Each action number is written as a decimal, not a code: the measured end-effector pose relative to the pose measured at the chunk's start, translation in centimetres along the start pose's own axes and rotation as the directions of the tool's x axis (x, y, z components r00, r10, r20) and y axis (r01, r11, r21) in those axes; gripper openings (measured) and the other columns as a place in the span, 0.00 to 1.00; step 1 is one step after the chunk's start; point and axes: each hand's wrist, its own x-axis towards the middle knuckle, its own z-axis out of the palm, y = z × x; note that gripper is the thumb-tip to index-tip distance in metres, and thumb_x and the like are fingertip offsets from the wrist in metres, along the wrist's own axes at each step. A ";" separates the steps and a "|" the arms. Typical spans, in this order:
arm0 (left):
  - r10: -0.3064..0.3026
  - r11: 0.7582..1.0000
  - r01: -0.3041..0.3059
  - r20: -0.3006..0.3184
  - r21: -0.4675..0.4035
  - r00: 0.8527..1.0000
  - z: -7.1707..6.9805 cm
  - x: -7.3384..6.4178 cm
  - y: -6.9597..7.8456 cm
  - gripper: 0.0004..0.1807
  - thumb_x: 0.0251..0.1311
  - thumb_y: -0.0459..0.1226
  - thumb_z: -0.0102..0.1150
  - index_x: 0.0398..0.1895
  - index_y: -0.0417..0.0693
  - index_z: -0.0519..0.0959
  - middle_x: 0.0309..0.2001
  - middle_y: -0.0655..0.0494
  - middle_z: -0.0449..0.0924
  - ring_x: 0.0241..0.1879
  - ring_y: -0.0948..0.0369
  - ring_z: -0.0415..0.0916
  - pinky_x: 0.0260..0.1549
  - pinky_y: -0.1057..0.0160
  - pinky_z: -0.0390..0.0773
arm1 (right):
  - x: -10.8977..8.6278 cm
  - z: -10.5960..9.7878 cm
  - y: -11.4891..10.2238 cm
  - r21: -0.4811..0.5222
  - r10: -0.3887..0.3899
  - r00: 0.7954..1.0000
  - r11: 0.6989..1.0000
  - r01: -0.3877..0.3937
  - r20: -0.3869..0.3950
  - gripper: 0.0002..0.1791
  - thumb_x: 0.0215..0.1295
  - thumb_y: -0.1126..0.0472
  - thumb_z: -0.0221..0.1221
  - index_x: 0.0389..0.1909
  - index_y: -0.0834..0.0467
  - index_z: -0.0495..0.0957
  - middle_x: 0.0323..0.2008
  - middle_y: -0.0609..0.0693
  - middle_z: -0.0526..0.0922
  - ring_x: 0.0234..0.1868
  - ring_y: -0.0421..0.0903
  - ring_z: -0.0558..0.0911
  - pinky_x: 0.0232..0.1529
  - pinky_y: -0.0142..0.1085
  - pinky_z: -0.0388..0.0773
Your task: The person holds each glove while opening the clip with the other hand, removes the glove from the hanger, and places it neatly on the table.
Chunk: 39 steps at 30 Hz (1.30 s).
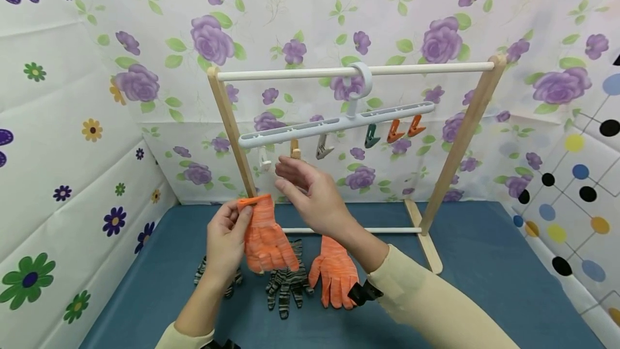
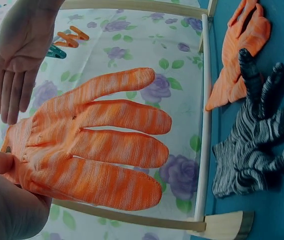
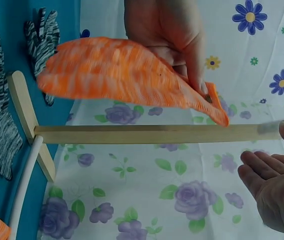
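An orange knit glove [image 1: 266, 236] hangs from my left hand [image 1: 225, 244], whose thumb and fingers pinch its cuff. In the left wrist view the same glove [image 2: 116, 145] spreads its fingers away from the cuff. My right hand [image 1: 315, 195] is raised beside it with fingers extended and nothing in the palm. Its fingertips are close under a wooden clip [image 1: 295, 149] on the pale hanger [image 1: 302, 129]. A white clip [image 1: 264, 160] hangs left of that and a grey clip [image 1: 323, 147] to the right.
The hanger hooks over the white top rod [image 1: 426, 68] of a wooden rack [image 1: 457, 147]. Farther right hang a dark green clip [image 1: 372, 137] and two orange clips [image 1: 394, 132]. On the blue cloth [image 1: 150, 273] lie another orange glove [image 1: 334, 273] and striped dark gloves [image 1: 286, 284].
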 end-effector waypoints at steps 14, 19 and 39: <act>-0.017 0.999 0.018 -0.035 0.036 0.999 -1.8 -0.6 -0.5 0.14 0.82 0.37 0.54 0.59 0.33 0.76 0.42 0.45 0.84 0.32 0.56 0.84 0.29 0.60 0.86 | -3.5 -2.3 0.5 -0.157 -0.062 0.998 0.985 0.066 0.025 0.27 0.82 0.56 0.60 0.76 0.55 0.71 0.67 0.48 0.81 0.67 0.41 0.79 0.67 0.44 0.77; -0.014 0.998 0.017 -0.052 0.053 0.999 -2.5 -0.7 -0.7 0.14 0.82 0.37 0.55 0.59 0.34 0.76 0.42 0.46 0.84 0.32 0.56 0.84 0.30 0.61 0.86 | -5.1 -3.6 0.8 -0.234 -0.086 0.996 0.968 0.087 0.012 0.26 0.79 0.59 0.63 0.74 0.57 0.74 0.66 0.51 0.82 0.67 0.45 0.80 0.66 0.47 0.78; -0.109 0.989 0.127 -0.208 0.077 0.972 -7.3 -0.5 -0.8 0.16 0.80 0.41 0.58 0.55 0.35 0.78 0.36 0.53 0.85 0.28 0.61 0.82 0.27 0.66 0.82 | -10.4 -7.7 2.8 -0.396 -0.052 0.999 0.917 0.044 -0.007 0.29 0.73 0.61 0.69 0.72 0.52 0.76 0.65 0.48 0.82 0.66 0.49 0.80 0.63 0.50 0.79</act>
